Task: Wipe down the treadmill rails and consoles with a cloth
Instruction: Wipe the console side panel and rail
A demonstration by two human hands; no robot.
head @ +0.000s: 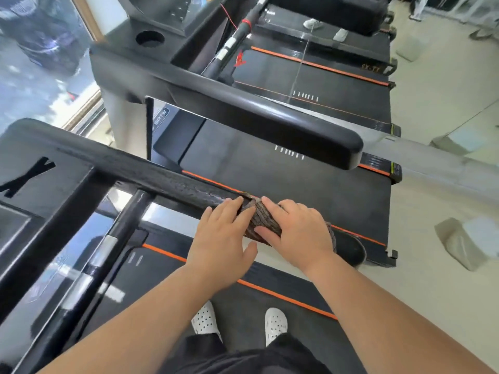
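I've got the brown cloth [266, 222] wrapped over the near treadmill's rail [162, 174], close to its end. R hand [294, 233] clasps cloth, thumb on near side; L hand [224, 233] lies flat, fingers straight, tips on cloth edge. Next machine's label [161, 120] reads "BRTW".

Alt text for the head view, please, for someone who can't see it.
A person on a treadmill holds a brown cloth on its black side rail near the end: the right hand grips the cloth, the left hand presses flat on its edge. More treadmills stand in a row beyond.
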